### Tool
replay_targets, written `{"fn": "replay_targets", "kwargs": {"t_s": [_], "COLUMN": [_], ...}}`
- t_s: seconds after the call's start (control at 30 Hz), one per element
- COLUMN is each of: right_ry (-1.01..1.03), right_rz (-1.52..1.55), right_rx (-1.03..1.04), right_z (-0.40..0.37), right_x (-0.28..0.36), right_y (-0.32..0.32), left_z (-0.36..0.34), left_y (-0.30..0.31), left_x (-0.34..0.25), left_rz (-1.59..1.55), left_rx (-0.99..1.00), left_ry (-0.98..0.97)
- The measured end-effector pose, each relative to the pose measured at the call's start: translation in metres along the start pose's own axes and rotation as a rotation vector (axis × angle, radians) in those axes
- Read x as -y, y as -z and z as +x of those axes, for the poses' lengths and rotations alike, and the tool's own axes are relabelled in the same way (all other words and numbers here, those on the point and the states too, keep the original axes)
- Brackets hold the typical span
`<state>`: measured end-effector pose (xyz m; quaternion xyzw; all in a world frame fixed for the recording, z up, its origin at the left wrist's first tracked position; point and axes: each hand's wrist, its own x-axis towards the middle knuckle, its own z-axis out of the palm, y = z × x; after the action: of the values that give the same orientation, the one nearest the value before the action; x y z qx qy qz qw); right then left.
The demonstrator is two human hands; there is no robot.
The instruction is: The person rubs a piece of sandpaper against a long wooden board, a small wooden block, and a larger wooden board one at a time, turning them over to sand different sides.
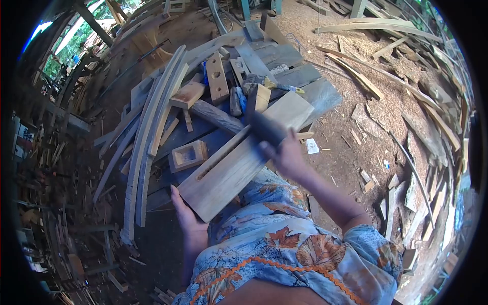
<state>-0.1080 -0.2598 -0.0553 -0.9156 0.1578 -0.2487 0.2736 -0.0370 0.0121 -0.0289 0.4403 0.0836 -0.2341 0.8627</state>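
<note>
A pale wooden board (223, 185) with a long narrow slot lies slantwise across my lap and the bench edge. My left hand (187, 211) grips its near left end, thumb up along the end face and the other fingers hidden beneath. My right hand (288, 156) is closed on a dark block (268, 128), blurred by motion, which lies over the board's upper half and covers part of the slot. Beside the board's left edge sits a small wooden block (188, 155) with a square hollow.
The bench (325, 96) carries a block with round holes (217, 79), a paintbrush (284, 87), a wooden block (188, 95) and a round-edged timber (216, 116). Long curved strips (152, 112) lie at left. Wood shavings (351, 30) and offcuts (368, 180) cover the ground at right.
</note>
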Motion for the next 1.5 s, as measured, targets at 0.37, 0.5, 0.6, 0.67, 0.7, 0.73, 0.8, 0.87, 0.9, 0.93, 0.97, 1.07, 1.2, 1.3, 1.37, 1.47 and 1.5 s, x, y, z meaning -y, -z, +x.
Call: {"fn": "replay_targets", "kwargs": {"t_s": [0.37, 0.5, 0.6, 0.67, 0.7, 0.73, 0.8, 0.87, 0.9, 0.93, 0.97, 1.07, 1.2, 1.3, 1.37, 1.47, 1.5], "right_ry": [0.63, 0.272, -0.303, -0.475, -0.438, -0.401, -0.343, -0.451, -0.347, -0.026, 0.083, 0.487, 0.665, 0.332, 0.005, -0.401, -0.293], "right_rz": [0.393, 0.312, 0.056, -0.081, -0.059, -0.035, -0.041, -0.158, 0.19, 0.201, 0.302, 0.353, 0.395, 0.445, 0.381, 0.611, 0.609], "right_rx": [0.38, 0.072, 0.079, -0.008, -0.056, -0.1, -0.145, 0.137, 0.193, -0.003, 0.027, 0.201, 0.345, 0.279, 0.13, -0.021, -0.169], "right_z": [-0.002, 0.04, 0.066, 0.077, 0.079, 0.08, 0.071, 0.065, 0.051, 0.033, 0.016, -0.022, -0.02, -0.001, 0.013, 0.034, 0.038], "right_x": [0.1, -0.006, -0.093, -0.126, -0.134, -0.139, -0.123, -0.074, -0.028, -0.019, 0.028, 0.085, 0.077, 0.029, -0.025, -0.109, -0.124], "right_y": [-0.024, -0.022, -0.001, 0.01, 0.008, 0.002, -0.005, 0.0, 0.013, -0.016, 0.001, -0.008, -0.006, 0.005, 0.003, 0.008, 0.007], "left_z": [-0.008, -0.004, -0.004, -0.004, -0.005, -0.006, -0.005, -0.002, -0.001, -0.001, -0.002, -0.006, -0.008, -0.005, -0.002, -0.005, -0.006], "left_y": [-0.009, -0.004, -0.005, -0.008, -0.008, -0.008, -0.005, -0.004, -0.002, -0.002, -0.006, -0.015, -0.015, -0.01, -0.006, -0.011, -0.009], "left_x": [-0.003, -0.003, -0.003, -0.003, -0.003, -0.003, -0.003, -0.003, -0.003, -0.003, -0.003, -0.003, -0.006, -0.003, -0.002, -0.002, -0.001], "left_rz": [-0.055, 0.021, 0.019, 0.021, 0.02, 0.021, 0.02, 0.02, 0.019, 0.019, 0.024, 0.051, 0.005, -0.045, -0.07, -0.074, -0.1], "left_rx": [0.045, -0.053, -0.066, -0.08, -0.076, -0.077, -0.084, -0.086, -0.08, -0.071, -0.073, -0.041, -0.073, -0.039, -0.033, -0.012, 0.015], "left_ry": [0.002, 0.022, 0.021, 0.027, 0.023, 0.02, 0.011, 0.0, 0.005, 0.014, 0.019, 0.009, 0.035, 0.045, 0.05, 0.093, 0.105]}}
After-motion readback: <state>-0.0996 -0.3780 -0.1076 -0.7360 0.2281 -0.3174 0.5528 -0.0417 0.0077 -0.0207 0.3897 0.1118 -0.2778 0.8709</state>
